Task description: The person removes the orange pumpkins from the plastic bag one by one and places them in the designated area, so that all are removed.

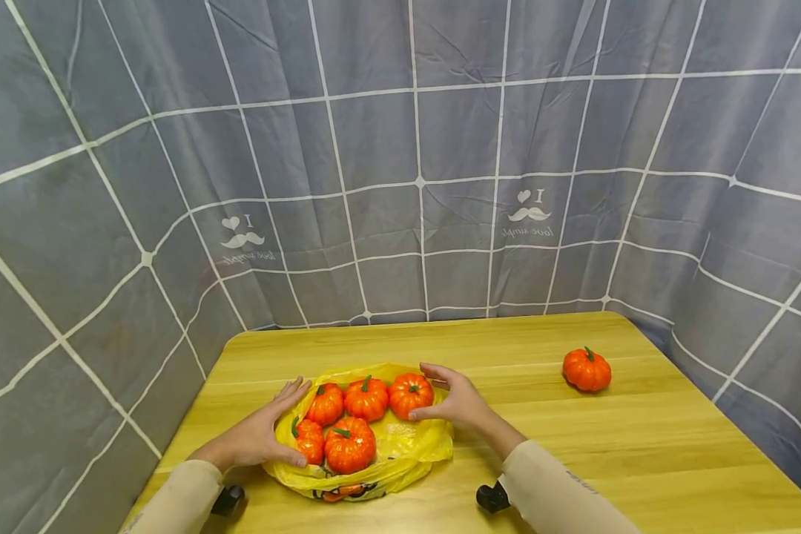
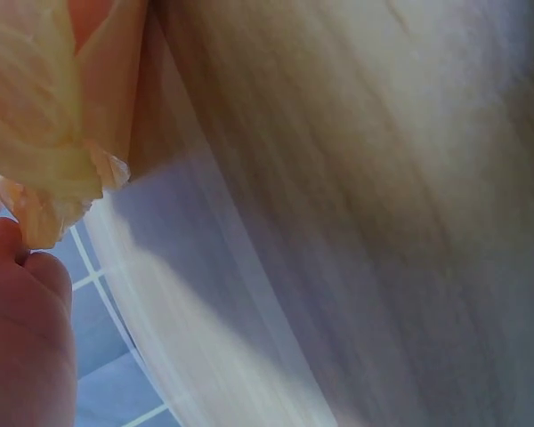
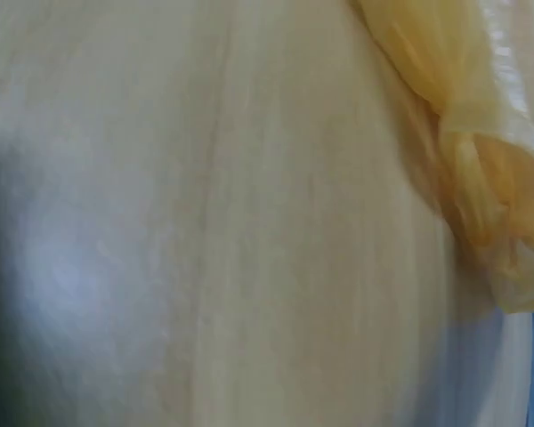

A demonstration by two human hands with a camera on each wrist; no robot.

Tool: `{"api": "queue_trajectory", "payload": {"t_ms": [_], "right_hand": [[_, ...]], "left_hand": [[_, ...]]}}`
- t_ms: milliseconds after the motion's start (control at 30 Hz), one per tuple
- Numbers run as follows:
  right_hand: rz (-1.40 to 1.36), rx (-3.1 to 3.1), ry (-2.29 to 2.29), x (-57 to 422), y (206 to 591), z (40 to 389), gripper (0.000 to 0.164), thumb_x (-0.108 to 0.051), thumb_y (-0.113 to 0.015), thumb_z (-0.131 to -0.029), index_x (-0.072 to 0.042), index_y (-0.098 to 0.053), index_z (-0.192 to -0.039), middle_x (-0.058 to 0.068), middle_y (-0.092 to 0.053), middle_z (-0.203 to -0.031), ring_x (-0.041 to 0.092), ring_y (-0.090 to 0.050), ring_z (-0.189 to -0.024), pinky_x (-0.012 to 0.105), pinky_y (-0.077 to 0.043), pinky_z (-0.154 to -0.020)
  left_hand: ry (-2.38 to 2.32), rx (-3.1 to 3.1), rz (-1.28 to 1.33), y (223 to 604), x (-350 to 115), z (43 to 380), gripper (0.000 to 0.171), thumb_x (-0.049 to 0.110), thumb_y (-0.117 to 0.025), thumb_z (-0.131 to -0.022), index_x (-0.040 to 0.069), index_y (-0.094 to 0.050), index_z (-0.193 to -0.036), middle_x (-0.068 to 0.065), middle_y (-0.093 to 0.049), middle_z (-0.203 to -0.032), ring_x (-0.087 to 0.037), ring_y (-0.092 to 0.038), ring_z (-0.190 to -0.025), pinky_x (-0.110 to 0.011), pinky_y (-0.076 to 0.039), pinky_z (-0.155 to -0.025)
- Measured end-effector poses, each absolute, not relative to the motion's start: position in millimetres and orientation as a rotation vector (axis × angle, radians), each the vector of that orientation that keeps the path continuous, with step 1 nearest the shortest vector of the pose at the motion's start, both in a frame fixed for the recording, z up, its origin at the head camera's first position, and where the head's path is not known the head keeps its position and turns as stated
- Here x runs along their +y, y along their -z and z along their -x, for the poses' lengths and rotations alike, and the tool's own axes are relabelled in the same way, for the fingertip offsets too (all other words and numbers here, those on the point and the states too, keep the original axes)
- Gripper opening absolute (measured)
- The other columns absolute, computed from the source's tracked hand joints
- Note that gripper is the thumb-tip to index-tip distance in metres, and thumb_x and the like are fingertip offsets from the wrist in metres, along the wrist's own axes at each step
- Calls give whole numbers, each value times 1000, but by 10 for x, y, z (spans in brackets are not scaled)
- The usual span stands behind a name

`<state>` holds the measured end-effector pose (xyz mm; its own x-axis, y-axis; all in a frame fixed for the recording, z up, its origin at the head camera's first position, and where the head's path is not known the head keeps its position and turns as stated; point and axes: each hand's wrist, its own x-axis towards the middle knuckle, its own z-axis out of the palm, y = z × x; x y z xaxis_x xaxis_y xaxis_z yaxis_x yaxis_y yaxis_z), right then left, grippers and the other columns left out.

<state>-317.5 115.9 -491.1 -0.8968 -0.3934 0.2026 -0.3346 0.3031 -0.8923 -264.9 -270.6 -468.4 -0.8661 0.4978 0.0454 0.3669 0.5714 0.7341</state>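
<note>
A yellow plastic bag (image 1: 400, 445) lies wide open on the table, its rim spread round several small orange pumpkins (image 1: 350, 445) with green stems. My left hand (image 1: 256, 437) is at the bag's left side, fingers extended along the rim and thumb over the near left edge. On the other side, my right hand (image 1: 460, 400) has its fingers and thumb spread beside the rightmost pumpkin (image 1: 410, 395). In the left wrist view, fingertips of the left hand (image 2: 27, 329) come right up to the bag (image 2: 44, 116). The right wrist view has the bag (image 3: 481, 133) but not the hand.
One more orange pumpkin (image 1: 587, 369) sits apart, toward the table's right side. The wooden table (image 1: 507, 356) has rounded back corners. Behind it and along both sides hangs a grey curtain (image 1: 454, 148) with white grid lines.
</note>
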Motion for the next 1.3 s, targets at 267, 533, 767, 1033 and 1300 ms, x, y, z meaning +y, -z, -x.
{"api": "queue_trajectory", "payload": {"t_ms": [267,533,767,1033,1300], "right_hand": [[693,2540,1668,1116,5003,3205,96,-19,-95,-69,6,-45,-147,23,-50,-146,42,-52,-129,49,-44,-105],[600,2654,1528,1001,5005,3196,94,-29,-96,-68,-5,-51,-147,13,-56,-143,32,-56,-126,46,-45,-105],[591,2638,1555,1038,5011,3190,88,-26,-94,-72,-4,-53,-146,13,-58,-140,30,-58,-123,44,-47,-103],[572,2587,1621,1072,4983,3179,87,-27,-94,-71,-4,-54,-145,12,-58,-140,31,-58,-122,45,-48,-102],[604,2528,1670,1126,4839,3185,83,-25,-94,-72,-4,-56,-143,11,-59,-139,31,-57,-126,44,-46,-104]], "left_hand": [[-1156,2637,-733,4685,-2707,2664,120,32,-93,-70,9,-19,-162,-23,0,-165,-50,4,-148,-78,-7,-105],[-1145,2659,-726,4650,-2755,2638,119,33,-93,-70,14,-20,-163,-22,-2,-166,-51,3,-148,-79,-7,-104],[-1145,2650,-748,4668,-2713,2669,119,32,-94,-70,13,-21,-162,-23,-1,-166,-52,3,-148,-79,-7,-104],[-1147,2638,-739,4642,-2690,2670,120,32,-94,-70,10,-20,-162,-22,0,-166,-51,4,-148,-79,-7,-104],[-1139,2643,-729,4650,-2693,2674,121,34,-94,-69,10,-20,-162,-24,-2,-165,-51,4,-148,-78,-5,-105]]}}
